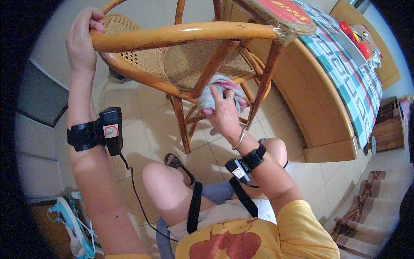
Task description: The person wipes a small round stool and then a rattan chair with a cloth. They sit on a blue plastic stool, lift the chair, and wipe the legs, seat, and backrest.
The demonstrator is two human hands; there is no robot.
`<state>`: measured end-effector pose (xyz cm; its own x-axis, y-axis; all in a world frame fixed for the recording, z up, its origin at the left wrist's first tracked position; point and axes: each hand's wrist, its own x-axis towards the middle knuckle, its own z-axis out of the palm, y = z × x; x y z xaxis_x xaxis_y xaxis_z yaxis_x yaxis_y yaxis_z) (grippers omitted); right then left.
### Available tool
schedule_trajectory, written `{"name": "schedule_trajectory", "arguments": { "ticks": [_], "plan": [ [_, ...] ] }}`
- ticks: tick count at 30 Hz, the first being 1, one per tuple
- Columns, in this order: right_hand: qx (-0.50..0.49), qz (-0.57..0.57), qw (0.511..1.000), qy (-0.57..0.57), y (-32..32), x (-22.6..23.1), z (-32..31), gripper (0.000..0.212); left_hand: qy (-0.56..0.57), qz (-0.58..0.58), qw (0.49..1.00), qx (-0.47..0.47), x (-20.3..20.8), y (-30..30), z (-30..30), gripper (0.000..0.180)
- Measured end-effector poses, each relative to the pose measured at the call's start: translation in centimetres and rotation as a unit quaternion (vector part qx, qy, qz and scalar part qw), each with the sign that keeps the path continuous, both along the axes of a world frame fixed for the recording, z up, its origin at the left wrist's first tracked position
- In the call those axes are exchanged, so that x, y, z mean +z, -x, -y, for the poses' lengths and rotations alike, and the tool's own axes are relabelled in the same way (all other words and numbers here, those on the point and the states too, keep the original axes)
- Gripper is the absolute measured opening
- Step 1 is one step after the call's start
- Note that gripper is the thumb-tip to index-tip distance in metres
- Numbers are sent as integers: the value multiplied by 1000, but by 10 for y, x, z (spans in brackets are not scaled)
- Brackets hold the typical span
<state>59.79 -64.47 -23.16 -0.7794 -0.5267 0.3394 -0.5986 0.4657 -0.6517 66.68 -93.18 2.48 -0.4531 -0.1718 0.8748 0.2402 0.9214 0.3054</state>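
In front of me stands a rattan armchair (185,35) with a curved, glossy arm rail and a woven seat (194,60). My left hand (83,41) is wrapped round the left end of that rail, its fingertips curling over the far side. Lower down, my right hand (223,108) presses a crumpled grey and pink cloth (208,102) against the chair frame beneath the seat's edge. The cloth's far side is hidden behind the fingers and the chair post. Each of my wrists carries a strapped black device.
A wooden bed (310,95) with a checked cover (345,73) runs along the right. Red items in a white tray (350,44) lie on it. A patterned curtain (371,207) hangs at the lower right, and blue-white hangers (71,222) stand at the lower left. Beneath the chair is a tiled floor (151,112).
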Motion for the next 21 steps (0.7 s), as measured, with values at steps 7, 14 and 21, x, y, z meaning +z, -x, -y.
{"name": "schedule_trajectory", "arguments": {
  "ticks": [7,14,21],
  "plan": [
    [82,20,996,-25,-17,-11,-7,79,-67,-44,996,-48,-2,0,-30,29],
    [150,31,978,141,-52,-16,6,85,-66,-49,995,-56,0,-2,-45,33],
    [143,79,978,130,-46,-14,46,72,-73,-51,994,-58,-6,-1,-38,34]
  ]
}}
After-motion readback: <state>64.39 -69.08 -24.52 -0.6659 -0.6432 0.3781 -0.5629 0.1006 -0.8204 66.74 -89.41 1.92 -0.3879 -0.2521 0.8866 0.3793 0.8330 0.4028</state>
